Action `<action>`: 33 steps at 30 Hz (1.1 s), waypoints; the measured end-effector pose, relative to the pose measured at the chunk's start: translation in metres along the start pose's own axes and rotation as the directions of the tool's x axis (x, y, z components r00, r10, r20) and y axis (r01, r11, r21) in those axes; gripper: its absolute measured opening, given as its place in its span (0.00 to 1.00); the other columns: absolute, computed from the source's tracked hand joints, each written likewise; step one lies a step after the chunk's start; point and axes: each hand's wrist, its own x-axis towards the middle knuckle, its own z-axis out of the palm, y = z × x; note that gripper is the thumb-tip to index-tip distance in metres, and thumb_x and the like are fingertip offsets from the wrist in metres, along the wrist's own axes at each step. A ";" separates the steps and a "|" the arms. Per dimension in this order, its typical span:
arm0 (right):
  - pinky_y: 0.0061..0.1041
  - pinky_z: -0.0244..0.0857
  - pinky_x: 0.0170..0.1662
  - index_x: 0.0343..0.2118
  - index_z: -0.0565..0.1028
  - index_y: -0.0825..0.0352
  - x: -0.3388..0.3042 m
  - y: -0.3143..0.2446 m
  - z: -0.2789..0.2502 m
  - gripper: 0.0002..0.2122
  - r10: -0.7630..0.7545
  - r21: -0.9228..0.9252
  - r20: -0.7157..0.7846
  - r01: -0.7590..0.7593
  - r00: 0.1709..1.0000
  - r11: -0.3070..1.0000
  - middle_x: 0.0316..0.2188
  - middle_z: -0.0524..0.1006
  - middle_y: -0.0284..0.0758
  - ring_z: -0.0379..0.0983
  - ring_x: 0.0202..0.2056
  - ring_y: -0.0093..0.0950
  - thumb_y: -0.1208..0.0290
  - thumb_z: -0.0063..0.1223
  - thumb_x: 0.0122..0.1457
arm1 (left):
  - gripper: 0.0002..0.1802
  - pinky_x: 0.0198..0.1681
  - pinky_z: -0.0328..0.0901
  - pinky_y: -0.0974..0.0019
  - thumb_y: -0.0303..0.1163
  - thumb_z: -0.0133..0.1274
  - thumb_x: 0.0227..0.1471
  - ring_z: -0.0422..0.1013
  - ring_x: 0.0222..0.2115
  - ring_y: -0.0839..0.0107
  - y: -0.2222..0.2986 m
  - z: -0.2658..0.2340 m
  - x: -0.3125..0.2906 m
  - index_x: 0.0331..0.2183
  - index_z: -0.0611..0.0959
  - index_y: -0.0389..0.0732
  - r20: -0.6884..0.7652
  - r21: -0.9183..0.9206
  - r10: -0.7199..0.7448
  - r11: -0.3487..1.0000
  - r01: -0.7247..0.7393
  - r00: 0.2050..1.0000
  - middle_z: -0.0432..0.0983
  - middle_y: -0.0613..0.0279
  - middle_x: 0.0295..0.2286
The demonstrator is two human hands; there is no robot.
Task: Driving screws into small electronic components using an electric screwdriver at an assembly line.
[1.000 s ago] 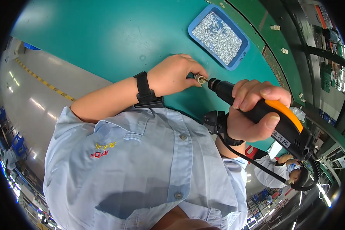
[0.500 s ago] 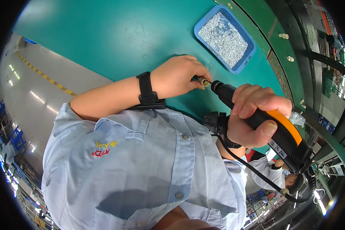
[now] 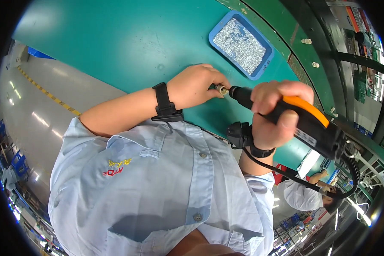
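Bench top (image 3: pixel 115 38): one, smooth, green, spread across the far side, with faint marks. Ledge (image 3: pixel 286 25): one, darker green, scuffed, bounded the bench top at the right; it bore two small pale fittings (image 3: pixel 306 41) (image 3: pixel 315 65), set apart. Tray (image 3: pixel 269 53): one, blue, rectangular with rounded corners, stood at the far right of the bench top and held many small silvery metal pieces (image 3: pixel 240 46). Floor (image 3: pixel 64 89): grey, glossy, at the left, crossed by a yellow-and-black striped line (image 3: pixel 49 92); a blue stool (image 3: pixel 18 164) stood farther left. Co-worker (image 3: pixel 303 195): one, in a white top, at the near right.

Left hand (image 3: pixel 195 85): reached rightward over the bench top, black strap (image 3: pixel 161 96) at the wrist; thumb and forefinger were pinched on a small metal fitting (image 3: pixel 221 88), its mouth turned right, near the tray. Right hand (image 3: pixel 271 128): fingers and thumb were wrapped around a black-and-orange power screwdriver (image 3: pixel 315 136), its nose slanted far and left toward the fitting; bit depth was too small to tell.
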 end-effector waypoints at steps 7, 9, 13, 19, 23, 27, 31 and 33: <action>0.21 0.53 0.19 0.33 0.64 0.65 -0.017 -0.042 -0.031 0.19 -0.214 0.071 -0.222 0.235 0.951 0.969 0.14 0.62 0.27 0.57 0.14 0.19 0.51 0.48 0.55 | 0.17 0.41 0.63 0.60 0.27 0.59 0.38 0.69 0.36 0.59 0.011 -0.004 -0.002 0.35 0.79 0.42 0.002 0.196 0.169 0.966 -0.166 0.986 0.75 0.60 0.34; 0.21 0.54 0.19 0.32 0.64 0.65 -0.027 -0.027 -0.039 0.18 -0.149 0.039 -0.263 0.165 0.953 0.986 0.15 0.63 0.28 0.58 0.14 0.20 0.52 0.48 0.55 | 0.18 0.43 0.63 0.61 0.29 0.60 0.38 0.68 0.38 0.59 0.022 -0.012 -0.001 0.37 0.78 0.41 -0.027 0.225 0.187 0.958 -0.176 0.982 0.73 0.60 0.38; 0.23 0.58 0.21 0.32 0.63 0.67 -0.054 0.005 -0.052 0.14 0.008 0.072 -0.372 0.020 0.928 0.997 0.14 0.64 0.30 0.60 0.15 0.22 0.60 0.50 0.55 | 0.18 0.41 0.64 0.62 0.29 0.60 0.39 0.69 0.38 0.61 0.080 -0.042 0.005 0.38 0.79 0.42 -0.095 0.176 0.320 0.937 -0.300 0.943 0.74 0.60 0.38; 0.24 0.61 0.23 0.32 0.63 0.68 -0.076 0.012 -0.057 0.13 -0.001 -0.003 -0.401 0.000 0.916 1.000 0.15 0.66 0.32 0.63 0.16 0.23 0.65 0.52 0.55 | 0.08 0.24 0.62 0.71 0.27 0.59 0.43 0.70 0.24 0.69 0.169 -0.068 -0.007 0.28 0.82 0.35 -0.153 -0.658 0.717 0.440 -0.612 0.680 0.74 0.59 0.26; 0.24 0.62 0.24 0.32 0.63 0.69 -0.077 0.016 -0.059 0.13 -0.007 0.021 -0.410 0.017 0.912 1.000 0.15 0.66 0.32 0.64 0.17 0.23 0.67 0.53 0.55 | 0.05 0.21 0.59 0.74 0.28 0.61 0.41 0.67 0.21 0.73 0.202 -0.058 -0.002 0.26 0.82 0.39 -0.094 -0.842 0.723 0.309 -0.443 0.685 0.74 0.62 0.24; 0.23 0.62 0.24 0.33 0.63 0.69 -0.077 0.015 -0.054 0.13 -0.042 0.005 -0.399 0.048 0.916 0.999 0.15 0.66 0.32 0.64 0.17 0.23 0.67 0.53 0.55 | 0.04 0.20 0.58 0.76 0.27 0.62 0.40 0.65 0.18 0.76 0.219 -0.060 -0.003 0.24 0.82 0.42 -0.023 -0.928 0.740 0.234 -0.291 0.672 0.73 0.63 0.24; 0.22 0.62 0.24 0.33 0.62 0.69 -0.080 0.017 -0.053 0.13 -0.071 -0.022 -0.384 0.068 0.921 0.997 0.15 0.66 0.32 0.64 0.17 0.23 0.68 0.53 0.55 | 0.03 0.20 0.58 0.77 0.26 0.62 0.40 0.65 0.18 0.76 0.222 -0.060 -0.002 0.23 0.82 0.41 0.068 -0.929 0.762 0.283 -0.237 0.644 0.74 0.62 0.23; 0.22 0.62 0.24 0.34 0.62 0.69 -0.082 0.019 -0.053 0.12 -0.061 -0.029 -0.395 0.054 0.916 0.998 0.15 0.66 0.32 0.64 0.17 0.23 0.69 0.52 0.55 | 0.03 0.20 0.58 0.77 0.26 0.62 0.40 0.65 0.18 0.76 0.223 -0.059 -0.004 0.23 0.82 0.41 0.105 -0.923 0.746 0.319 -0.214 0.658 0.73 0.62 0.22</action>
